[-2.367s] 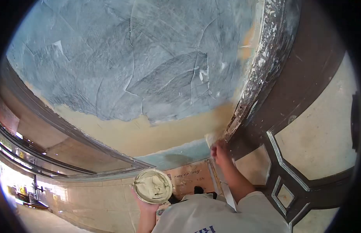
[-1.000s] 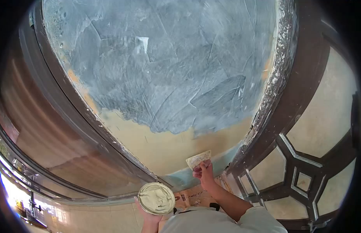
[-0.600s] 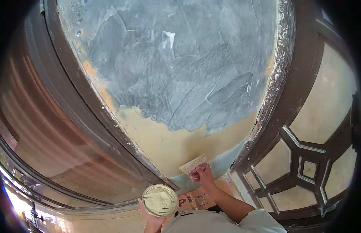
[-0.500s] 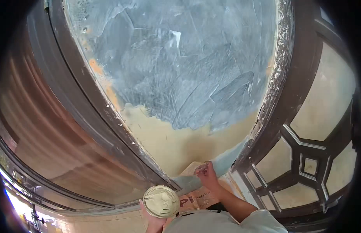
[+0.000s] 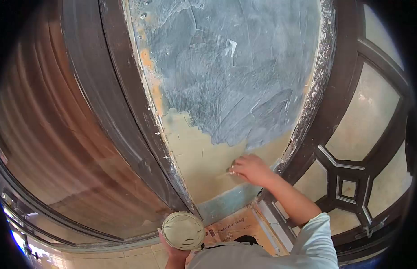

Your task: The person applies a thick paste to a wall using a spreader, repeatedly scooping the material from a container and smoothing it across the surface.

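Note:
My left hand (image 5: 170,250) holds a round dish of beige putty (image 5: 183,231) from beneath and its left side, low in the view. My right hand (image 5: 252,169) is closed in front of the wall panel, its fingers pinched on a thin putty scraper (image 5: 227,174) seen nearly edge-on and partly blurred. Behind that hand, the wall's lower part is a smooth beige coat (image 5: 195,154). Above it lies a rough blue-grey surface (image 5: 226,80) with a ragged border between the two. A pale blue-grey strip (image 5: 231,201) runs along the panel's foot.
Dark wooden framing (image 5: 127,89) with chipped white edges stands left of the panel. To the right is a dark lattice with pale panes (image 5: 370,112). Printed cardboard (image 5: 235,228) covers the floor by my body, and light tiles (image 5: 123,260) show at lower left.
My right hand has moved up the wall from near its foot, and the scraper has turned from broad face to edge. The view has shifted; my left hand still holds the putty dish.

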Demonstrator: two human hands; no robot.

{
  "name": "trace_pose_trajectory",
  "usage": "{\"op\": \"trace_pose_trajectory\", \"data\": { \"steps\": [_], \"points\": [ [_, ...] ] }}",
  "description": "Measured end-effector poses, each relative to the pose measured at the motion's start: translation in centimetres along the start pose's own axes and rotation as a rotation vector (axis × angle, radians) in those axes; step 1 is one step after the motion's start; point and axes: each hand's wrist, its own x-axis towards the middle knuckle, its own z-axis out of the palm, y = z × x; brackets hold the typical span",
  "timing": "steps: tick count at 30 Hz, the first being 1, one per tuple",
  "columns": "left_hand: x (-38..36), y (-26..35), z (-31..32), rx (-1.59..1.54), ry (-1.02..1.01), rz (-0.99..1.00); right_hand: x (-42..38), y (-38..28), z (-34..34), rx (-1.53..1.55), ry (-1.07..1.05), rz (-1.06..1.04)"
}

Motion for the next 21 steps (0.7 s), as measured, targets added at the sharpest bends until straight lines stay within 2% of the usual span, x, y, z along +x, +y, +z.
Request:
{"op": "trace_pose_trajectory", "data": {
  "steps": [1, 3, 5, 6, 8, 11, 13, 14, 15, 16, 17, 18, 19, 20, 21],
  "points": [
    [0.0, -0.1, -0.3, -0.002, -0.002, -0.001, 1.5, 0.5, -1.9, -0.061, 0.044, 0.021],
    [0.2, -0.5, -1.1, -0.28, 0.098, -0.202, 3.5, 0.3, -7.0, -0.123, 0.086, 0.04],
    [0.1, -0.6, -1.1, -0.244, 0.045, -0.166, 4.5, -0.6, -11.2, -0.016, 0.4, 0.163],
    [0.0, -0.7, -1.1, -0.203, -0.008, -0.131, 4.5, -0.9, -10.7, -0.014, 0.396, 0.157],
    [0.0, -0.9, -1.5, -0.153, -0.026, -0.119, 3.7, -2.1, -7.9, 0.006, 0.07, 0.022],
    [-0.1, -1.7, -2.5, -0.006, -0.093, -0.1, 1.5, -2.2, -0.1, 0.027, -0.002, -0.082],
    [-0.3, -1.2, -1.5, 0.043, -0.117, -0.091, 1.5, -1.5, 2.2, -0.1, -0.137, -0.135],
    [-0.2, -0.6, -0.1, 0.053, -0.126, -0.004, 1.8, -0.8, 1.6, -0.108, -0.13, -0.139],
    [-0.1, -0.1, 0.8, 0.064, -0.13, 0.083, 3.0, -0.6, -0.7, -0.099, -0.005, -0.094],
    [0.1, -0.1, 0.7, 0.066, -0.126, 0.09, 4.0, -0.8, -3.1, -0.084, 0.116, -0.049],
    [0.1, -0.2, 0.4, -0.054, -0.05, -0.031, 4.5, -1.5, -6.2, -0.079, 0.116, -0.057],
    [-0.1, -0.2, 0.2, -0.176, 0.027, -0.153, 4.9, -2.5, -9.7, -0.082, 0.217, 0.017],
    [-0.2, -0.1, 0.3, -0.175, 0.035, -0.152, 5.0, -3.0, -11.2, -0.084, 0.316, 0.094],
    [-0.1, 0.1, 0.6, -0.162, 0.044, -0.192, 4.9, -3.3, -10.5, -0.08, 0.312, 0.092],
    [0.0, 0.4, 1.0, -0.15, 0.053, -0.231, 4.5, -3.8, -8.9, -0.038, 0.181, 0.032]
  ]
}}
